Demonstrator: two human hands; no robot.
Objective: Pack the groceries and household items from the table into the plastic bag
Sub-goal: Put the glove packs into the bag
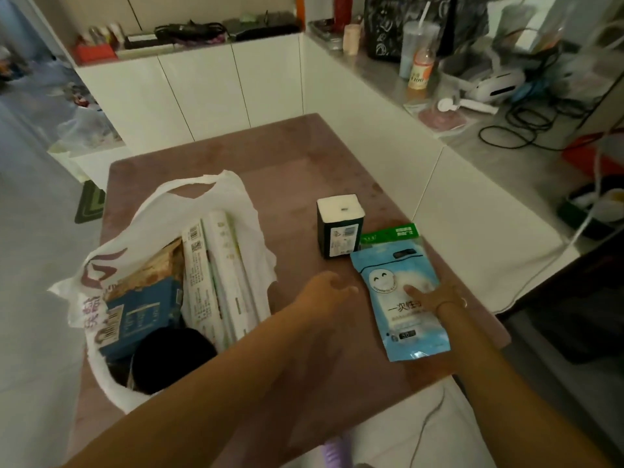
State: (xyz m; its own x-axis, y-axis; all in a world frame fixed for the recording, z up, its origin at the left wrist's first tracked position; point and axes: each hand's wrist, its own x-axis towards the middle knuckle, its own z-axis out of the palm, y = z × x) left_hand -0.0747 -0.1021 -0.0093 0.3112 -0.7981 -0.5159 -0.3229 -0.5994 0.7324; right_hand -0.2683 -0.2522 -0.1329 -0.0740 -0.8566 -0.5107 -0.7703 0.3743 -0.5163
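I see a pink table with a white plastic bag standing open on its left side. Inside the bag are a blue box, two long white boxes and something round and black. My right hand grips a blue pouch with a smiley face. My left hand hovers open beside it. A small dark pack with a white top stands just behind the pouch.
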